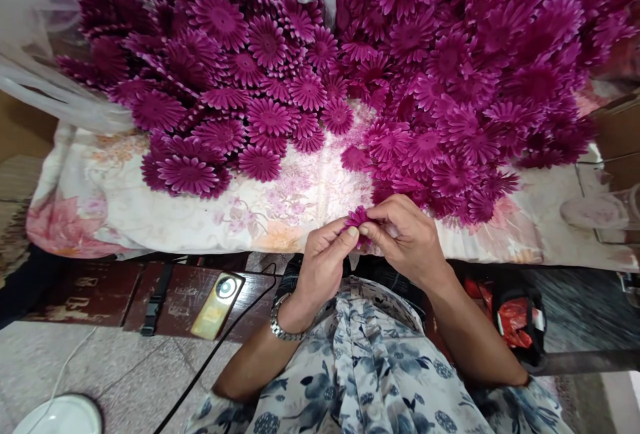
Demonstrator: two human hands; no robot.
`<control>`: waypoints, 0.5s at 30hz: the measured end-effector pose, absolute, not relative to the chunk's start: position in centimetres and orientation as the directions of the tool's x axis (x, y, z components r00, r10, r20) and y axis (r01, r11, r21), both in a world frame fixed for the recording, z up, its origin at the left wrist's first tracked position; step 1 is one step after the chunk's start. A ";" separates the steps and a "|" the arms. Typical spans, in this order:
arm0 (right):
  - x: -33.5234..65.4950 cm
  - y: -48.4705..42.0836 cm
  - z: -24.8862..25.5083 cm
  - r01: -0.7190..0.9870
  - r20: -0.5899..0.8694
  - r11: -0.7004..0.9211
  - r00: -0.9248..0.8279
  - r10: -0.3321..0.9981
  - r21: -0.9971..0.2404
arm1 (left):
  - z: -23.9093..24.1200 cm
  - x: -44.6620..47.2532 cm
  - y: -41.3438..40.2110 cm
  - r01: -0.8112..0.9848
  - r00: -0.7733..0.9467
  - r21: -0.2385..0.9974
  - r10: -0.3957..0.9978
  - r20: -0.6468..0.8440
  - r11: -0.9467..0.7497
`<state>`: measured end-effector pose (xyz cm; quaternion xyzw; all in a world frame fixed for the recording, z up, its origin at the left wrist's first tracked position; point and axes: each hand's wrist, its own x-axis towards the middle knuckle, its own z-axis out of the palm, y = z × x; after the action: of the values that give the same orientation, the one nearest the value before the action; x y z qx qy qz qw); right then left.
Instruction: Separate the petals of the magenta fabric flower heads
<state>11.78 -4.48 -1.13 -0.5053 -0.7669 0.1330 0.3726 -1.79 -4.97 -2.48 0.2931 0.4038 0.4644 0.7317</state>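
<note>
Both my hands meet over the front edge of the cloth and pinch one small purple artificial flower between thumbs and fingers. My left hand is closed on its left side, with a metal watch on the wrist. On the other side, my right hand grips the petals with thumb and forefinger. The fingertips cover part of the flower. Just beyond my right hand lies a big heap of loose purple flower heads. A second pile of flower heads, flatter and partly stacked, spreads at the left.
A floral cloth covers the table. A clear plastic bag surrounds the left pile. Below the table edge, a phone lies on a dark bench beside a black cable. A black-and-red bag sits at the right, under a cardboard box.
</note>
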 end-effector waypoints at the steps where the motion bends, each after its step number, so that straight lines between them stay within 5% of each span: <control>1: 11.8 -4.4 -1.2 0.674 0.441 0.456 -0.211 0.872 -0.580 | -2.6 -1.8 -5.0 -0.437 0.255 0.811 0.918 -0.303 0.389; 6: 12.6 -4.2 -1.1 0.737 0.531 0.474 -0.185 0.827 -0.481 | -2.7 -1.9 -5.0 -0.428 0.229 0.835 0.935 -0.270 0.346; 11: 15.7 -2.4 -0.6 0.950 0.761 0.262 -0.041 0.647 -0.172 | -2.1 -1.8 -4.6 -0.486 0.157 0.793 0.929 -0.335 0.368; 15: 17.3 -1.2 -0.9 0.984 0.696 0.157 -0.056 0.716 -0.083 | -1.9 -1.7 -4.4 -0.491 0.175 0.791 0.931 -0.320 0.364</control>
<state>17.27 -1.22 -0.86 -0.6123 -0.6941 -0.2152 0.3114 -1.66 -4.41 -1.89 0.2691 0.4088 0.4954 0.7177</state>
